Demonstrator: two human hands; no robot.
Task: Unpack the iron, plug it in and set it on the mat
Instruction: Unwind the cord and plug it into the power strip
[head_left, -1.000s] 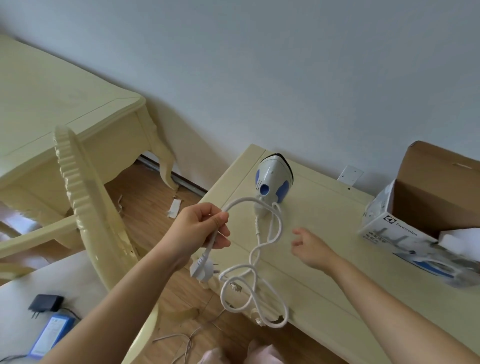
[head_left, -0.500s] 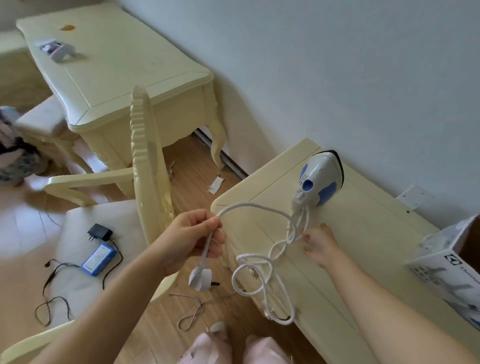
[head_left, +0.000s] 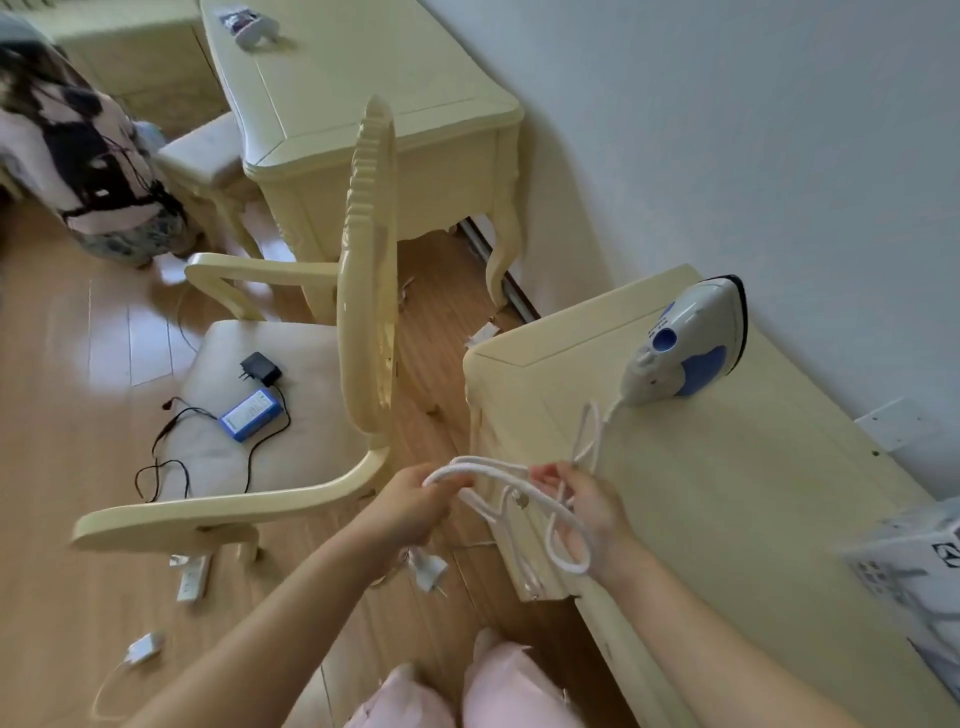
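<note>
Joining the left hand (head_left: 410, 512), the right hand (head_left: 587, 501) now grips the white cord (head_left: 491, 467) too, both closed on its loops beside the cabinet (head_left: 727, 493). Untangling seems underway; the iron (head_left: 685, 345) stands upright on the cabinet, the plug (head_left: 428, 569) dangling unplugged.
</note>
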